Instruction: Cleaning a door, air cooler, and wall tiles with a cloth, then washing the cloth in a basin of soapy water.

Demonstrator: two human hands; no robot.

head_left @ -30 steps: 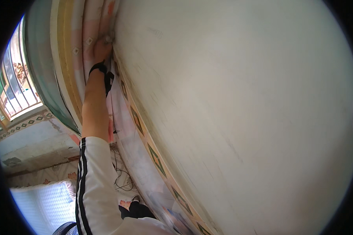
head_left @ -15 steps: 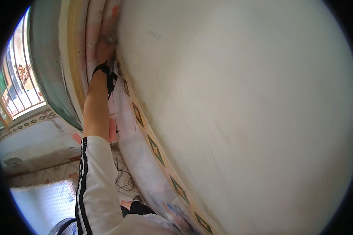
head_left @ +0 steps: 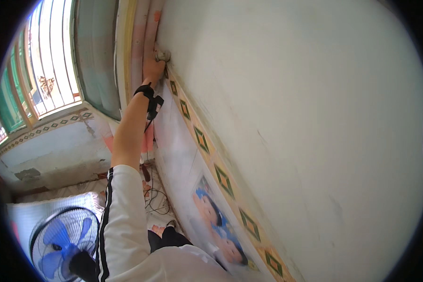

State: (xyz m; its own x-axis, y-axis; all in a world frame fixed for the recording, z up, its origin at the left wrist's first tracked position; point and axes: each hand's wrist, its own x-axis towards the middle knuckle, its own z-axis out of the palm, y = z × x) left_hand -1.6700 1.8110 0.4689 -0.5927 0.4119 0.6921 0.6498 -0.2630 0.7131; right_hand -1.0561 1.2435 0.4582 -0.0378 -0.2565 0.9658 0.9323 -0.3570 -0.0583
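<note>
My left arm, in a white sleeve with black stripes, stretches far up into the corner beside the window. At its end my left hand (head_left: pixel 153 70) is closed, pressed against a small greyish-white rounded thing (head_left: pixel 163 56) at the wall. That thing looks like a bunched cloth, but its kind is not clear. A black strap (head_left: pixel 144 89) with a small black box (head_left: pixel 154 107) circles my wrist. Just right of the hand begins a tile border (head_left: pixel 200 139) with green and orange diamonds, below the pale wall (head_left: pixel 296 127). My right hand is out of view.
To the left, a greenish window pane (head_left: pixel 96 56) stands swung inward beside a barred window (head_left: pixel 51 51). A blue-bladed fan (head_left: pixel 61 244) stands at lower left by a pale mattress (head_left: pixel 56 204). A dark cable (head_left: pixel 156 199) coils on the floor. A poster (head_left: pixel 216 221) hangs on the lower wall.
My view has swung left, so the scene sits further right and more of the fan, window and poster shows. My left hand stays up in the corner, by the rounded thing.
</note>
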